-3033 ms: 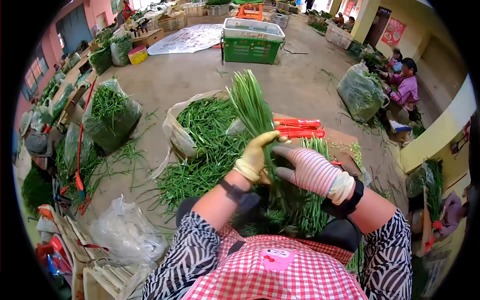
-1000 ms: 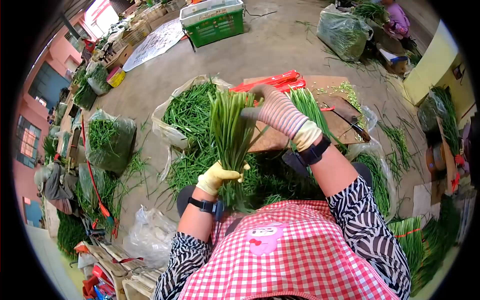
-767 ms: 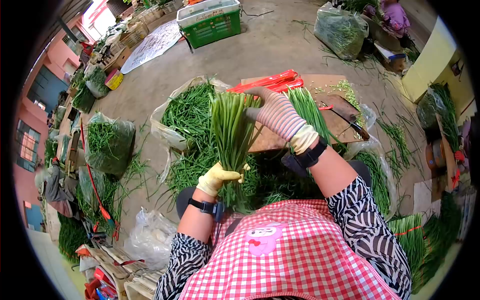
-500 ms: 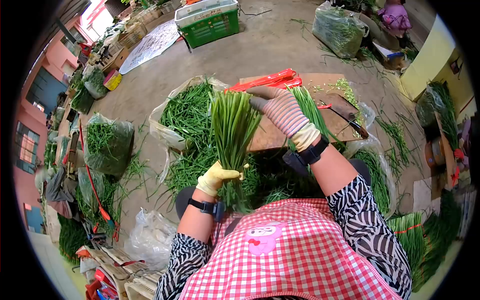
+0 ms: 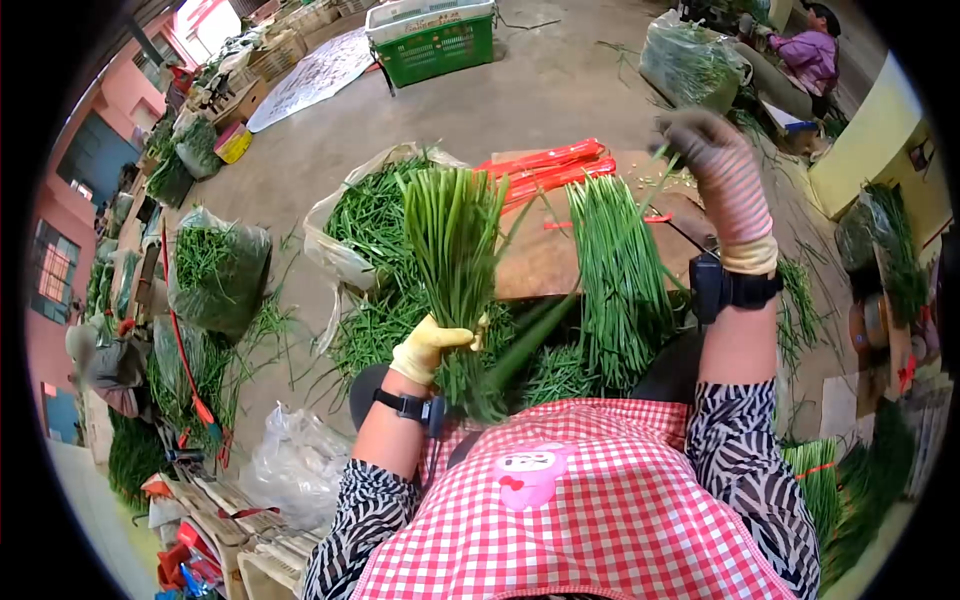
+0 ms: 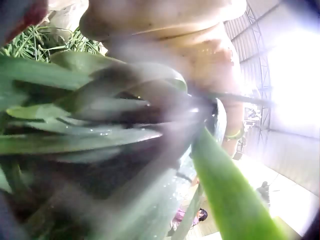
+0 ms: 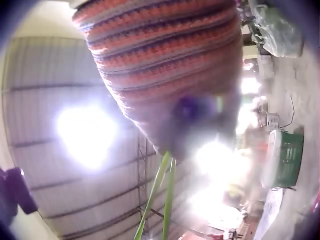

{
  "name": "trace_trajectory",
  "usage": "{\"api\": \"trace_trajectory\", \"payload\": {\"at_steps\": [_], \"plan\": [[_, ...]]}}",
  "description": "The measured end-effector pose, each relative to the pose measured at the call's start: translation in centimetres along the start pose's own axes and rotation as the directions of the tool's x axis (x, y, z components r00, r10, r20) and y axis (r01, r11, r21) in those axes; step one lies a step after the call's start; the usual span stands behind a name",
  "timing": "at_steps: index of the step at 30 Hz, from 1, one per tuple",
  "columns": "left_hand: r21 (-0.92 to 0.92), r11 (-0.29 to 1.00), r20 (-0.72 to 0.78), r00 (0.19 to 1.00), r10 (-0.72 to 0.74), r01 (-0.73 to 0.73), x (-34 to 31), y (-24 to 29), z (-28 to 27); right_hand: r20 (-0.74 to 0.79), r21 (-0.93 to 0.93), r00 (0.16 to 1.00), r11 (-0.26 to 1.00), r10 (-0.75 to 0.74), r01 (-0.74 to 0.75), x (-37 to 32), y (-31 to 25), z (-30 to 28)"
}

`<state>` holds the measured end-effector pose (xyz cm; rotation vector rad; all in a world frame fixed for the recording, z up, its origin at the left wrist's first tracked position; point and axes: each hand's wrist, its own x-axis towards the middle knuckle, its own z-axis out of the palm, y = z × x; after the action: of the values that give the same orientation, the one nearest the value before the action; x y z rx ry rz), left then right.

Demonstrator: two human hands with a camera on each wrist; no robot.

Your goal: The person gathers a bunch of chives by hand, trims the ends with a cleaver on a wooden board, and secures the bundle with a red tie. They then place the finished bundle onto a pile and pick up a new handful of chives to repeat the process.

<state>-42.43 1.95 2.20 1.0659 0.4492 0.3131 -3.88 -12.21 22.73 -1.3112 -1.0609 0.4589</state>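
Concrete floor (image 5: 560, 100) bears a board (image 5: 535, 265), one apparently finished batch (image 5: 620, 280) on its right half; left grip (image 5: 432, 345) clenches the chive bunch (image 5: 452, 235) upright at its near-left corner, right grip (image 5: 722, 170) pinches a stray leaf (image 7: 162, 185); sack (image 5: 327, 252) contents remain.

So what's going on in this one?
The person's left hand, in a yellow glove, grips a bunch of chive-like greens upright in front of the apron. The right hand, in a striped glove, is raised off to the side, pinching a couple of stalks clear of the bunch. A loose pile lies on the board ahead.
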Motion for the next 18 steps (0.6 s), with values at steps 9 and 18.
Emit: {"api": "trace_trajectory", "payload": {"at_steps": [9, 18], "plan": [[0.132, 0.989, 0.08, 0.994, -0.076, 0.065, 0.9, -0.3, 0.0, 0.25, -0.393, 0.961, 0.919, 0.114, -0.007, -1.0, 4.7, 11.3], [0.033, 0.997, 0.147, 0.987, -0.07, 0.066, 0.8, -0.6, -0.4, -0.018, 0.09, 0.984, 0.981, 0.175, -0.173, 1.7, 6.5, 7.9]]}}
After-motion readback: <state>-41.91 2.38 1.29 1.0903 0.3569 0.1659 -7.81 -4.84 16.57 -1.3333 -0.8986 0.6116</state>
